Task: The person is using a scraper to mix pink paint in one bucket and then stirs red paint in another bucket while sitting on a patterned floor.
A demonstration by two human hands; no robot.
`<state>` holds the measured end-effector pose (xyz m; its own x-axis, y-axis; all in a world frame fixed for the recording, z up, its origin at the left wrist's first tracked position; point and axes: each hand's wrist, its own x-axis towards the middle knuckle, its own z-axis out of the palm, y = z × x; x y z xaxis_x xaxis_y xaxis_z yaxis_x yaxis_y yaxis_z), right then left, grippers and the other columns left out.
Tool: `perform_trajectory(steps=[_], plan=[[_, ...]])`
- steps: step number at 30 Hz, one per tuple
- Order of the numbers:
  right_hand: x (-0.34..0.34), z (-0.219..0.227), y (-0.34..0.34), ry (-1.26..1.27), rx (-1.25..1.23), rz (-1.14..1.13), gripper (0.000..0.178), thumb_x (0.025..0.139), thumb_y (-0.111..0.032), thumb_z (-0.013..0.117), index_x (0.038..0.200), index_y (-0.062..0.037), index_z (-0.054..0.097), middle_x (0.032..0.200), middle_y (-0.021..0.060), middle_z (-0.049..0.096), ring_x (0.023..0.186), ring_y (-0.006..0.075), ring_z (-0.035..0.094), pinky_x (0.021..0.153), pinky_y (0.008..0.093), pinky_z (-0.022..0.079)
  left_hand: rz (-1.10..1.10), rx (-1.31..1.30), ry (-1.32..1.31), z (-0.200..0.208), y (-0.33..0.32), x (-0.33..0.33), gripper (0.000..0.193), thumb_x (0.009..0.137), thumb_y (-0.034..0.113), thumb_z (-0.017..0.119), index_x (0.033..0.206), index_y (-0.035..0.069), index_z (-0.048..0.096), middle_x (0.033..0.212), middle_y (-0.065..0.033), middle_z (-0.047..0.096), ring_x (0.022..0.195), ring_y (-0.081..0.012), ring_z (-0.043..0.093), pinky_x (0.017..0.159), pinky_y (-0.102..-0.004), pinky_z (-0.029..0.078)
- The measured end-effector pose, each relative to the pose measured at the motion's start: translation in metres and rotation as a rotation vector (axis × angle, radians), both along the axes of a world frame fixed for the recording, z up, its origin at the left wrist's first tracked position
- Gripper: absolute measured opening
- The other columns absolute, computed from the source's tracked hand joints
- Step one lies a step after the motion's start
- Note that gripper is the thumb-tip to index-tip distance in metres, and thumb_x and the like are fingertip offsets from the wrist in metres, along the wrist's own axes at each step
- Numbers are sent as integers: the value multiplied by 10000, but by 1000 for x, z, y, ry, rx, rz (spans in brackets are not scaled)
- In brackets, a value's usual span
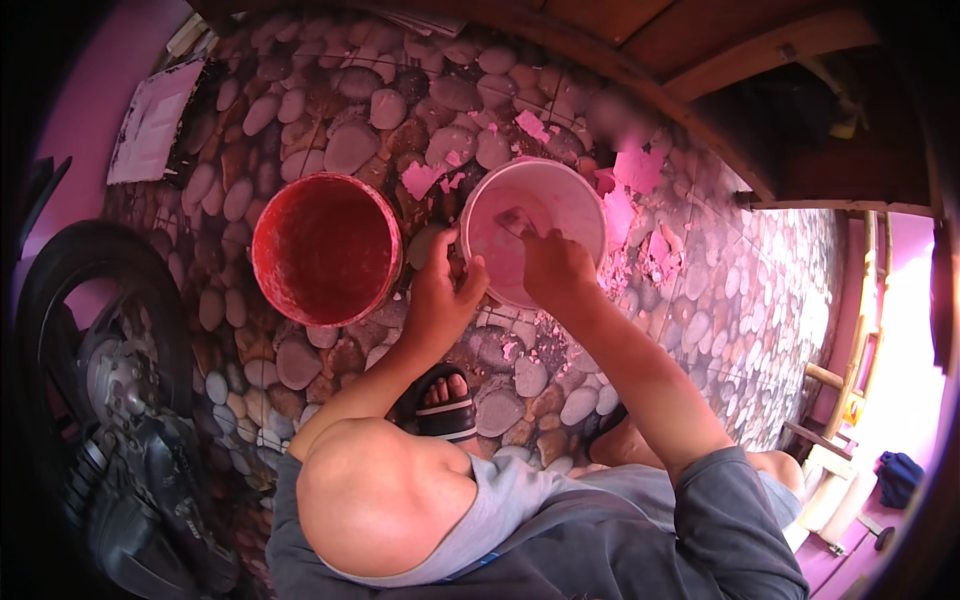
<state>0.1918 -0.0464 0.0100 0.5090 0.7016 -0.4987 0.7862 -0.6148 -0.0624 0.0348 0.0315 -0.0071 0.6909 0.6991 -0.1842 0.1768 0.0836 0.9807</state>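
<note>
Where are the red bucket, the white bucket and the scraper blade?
red bucket (325, 250): head view, inner bottom.
white bucket (560, 195): head view, inner wall.
scraper blade (516, 221): head view, flat of blade.

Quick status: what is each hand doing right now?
Left hand: closed on the rim of the round white plastic bucket.
Right hand: closed on a flat scraper blade inside that bucket.

Grey short-sleeved shirt (620, 540), grey shorts, black strap sandal (446, 402).
</note>
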Motion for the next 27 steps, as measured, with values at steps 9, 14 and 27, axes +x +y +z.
perform_trajectory(steps=[9, 14, 27], plan=[[13, -6, -2, 33, -10, 66, 304, 900, -160, 468, 1163, -31, 550, 1056, 240, 610, 940, 375, 658, 807, 426, 549, 38, 68, -72, -5, -10, -2, 610, 910, 114, 576, 1447, 6, 307, 704, -53, 610, 597, -68, 540, 573, -236, 453], [12, -11, 0, 33, -67, 112, 284, 887, -163, 491, 1129, -34, 565, 1038, 226, 622, 939, 355, 660, 812, 414, 548, -19, -46, -32, 5, -7, -3, 568, 940, 62, 533, 1452, -7, 297, 1129, -95, 594, 846, -75, 586, 729, -229, 486], [8, -13, -8, -66, 214, 171, 304, 851, -146, 533, 1142, -60, 556, 974, 203, 606, 816, 354, 667, 710, 428, 558, -19, -108, -25, 8, -9, 0, 576, 933, 71, 542, 1451, 1, 300, 960, -61, 634, 791, -58, 592, 669, -225, 496]])
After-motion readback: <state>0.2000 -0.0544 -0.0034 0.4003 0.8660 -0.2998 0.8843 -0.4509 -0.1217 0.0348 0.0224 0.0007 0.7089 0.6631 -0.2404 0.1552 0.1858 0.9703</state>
